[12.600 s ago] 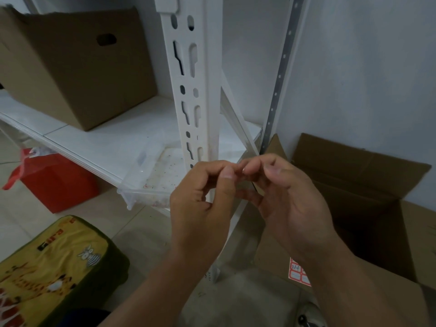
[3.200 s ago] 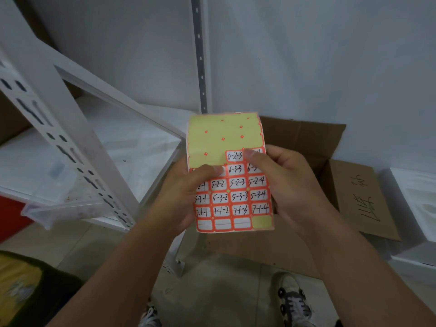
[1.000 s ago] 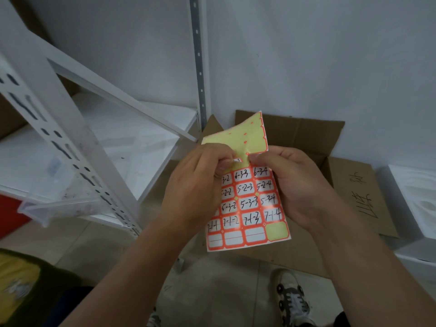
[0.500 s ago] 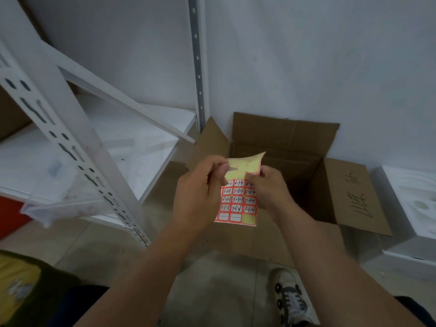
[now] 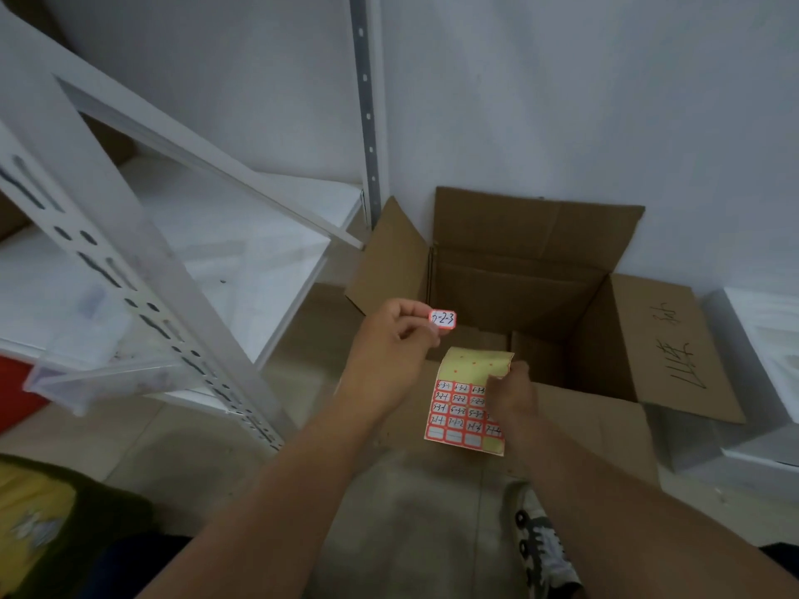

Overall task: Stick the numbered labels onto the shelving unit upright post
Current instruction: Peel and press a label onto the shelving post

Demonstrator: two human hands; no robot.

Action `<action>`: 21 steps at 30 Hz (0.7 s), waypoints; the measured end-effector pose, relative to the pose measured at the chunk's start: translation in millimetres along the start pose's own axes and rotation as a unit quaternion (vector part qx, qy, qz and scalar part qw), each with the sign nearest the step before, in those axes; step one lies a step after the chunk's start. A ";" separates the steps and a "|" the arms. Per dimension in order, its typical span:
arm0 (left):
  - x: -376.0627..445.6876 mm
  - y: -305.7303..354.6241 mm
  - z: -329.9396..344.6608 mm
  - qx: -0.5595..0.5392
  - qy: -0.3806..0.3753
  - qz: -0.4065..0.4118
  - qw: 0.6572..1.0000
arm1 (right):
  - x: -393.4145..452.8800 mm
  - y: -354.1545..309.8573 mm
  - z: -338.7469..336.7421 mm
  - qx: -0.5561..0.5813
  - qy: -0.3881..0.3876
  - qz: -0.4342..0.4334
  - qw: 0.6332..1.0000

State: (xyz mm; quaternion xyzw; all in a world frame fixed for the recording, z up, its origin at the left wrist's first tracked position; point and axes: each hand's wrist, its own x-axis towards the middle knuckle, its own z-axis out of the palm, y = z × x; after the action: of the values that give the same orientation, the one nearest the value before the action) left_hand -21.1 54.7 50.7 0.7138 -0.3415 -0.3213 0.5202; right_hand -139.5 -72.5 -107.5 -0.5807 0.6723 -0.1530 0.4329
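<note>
left hand [image 5: 391, 348] pinches label [image 5: 442, 319] reading "2-3".

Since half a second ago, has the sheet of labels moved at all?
Yes. The label sheet, gripped by the right hand, has dropped lower against the open cardboard box: it was level with the box's dark opening, and now hangs before its front wall.

Plain white wall [image 5: 562, 88] behind an open brown cardboard box [image 5: 519, 270] with handwriting on one flap, set on a pale tiled floor [image 5: 181, 451]. White shelf board [image 5: 242, 252] at left, red bin [image 5: 17, 391] beneath, white foam block [image 5: 761, 365] at right. Dim, even light.
</note>
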 end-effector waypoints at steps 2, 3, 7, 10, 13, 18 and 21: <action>0.8 2.5 2.4 -0.017 -0.011 -0.014 1.000 | 6.0 3.2 0.7 -0.018 0.018 0.013 1.000; 0.9 3.2 3.8 -0.029 -0.016 -0.021 0.999 | 8.5 4.7 1.4 -0.035 0.036 0.016 0.999; -0.6 5.1 3.9 -0.068 -0.019 -0.037 0.997 | 2.4 -6.7 8.0 -0.120 0.103 0.001 0.987; -1.6 5.5 0.0 -0.096 -0.009 -0.040 0.995 | -15.1 -47.5 3.6 0.012 0.098 -0.088 0.991; -3.0 10.3 -4.7 -0.128 0.018 -0.023 0.991 | -58.5 -98.4 -24.1 0.238 0.005 -0.135 0.962; -13.1 21.4 -20.5 -0.164 0.104 0.040 0.980 | -138.7 -134.1 -69.4 0.234 -0.131 -0.277 0.922; -23.5 28.9 -29.4 -0.180 0.136 0.075 0.971 | -164.4 -139.4 -82.0 0.226 -0.178 -0.325 0.901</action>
State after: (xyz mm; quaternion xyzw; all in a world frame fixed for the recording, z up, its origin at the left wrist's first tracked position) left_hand -14.8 82.9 88.3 0.6178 -0.2566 -0.2379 0.7042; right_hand -119.5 14.3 105.1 -0.6707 0.3057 -0.3272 0.5913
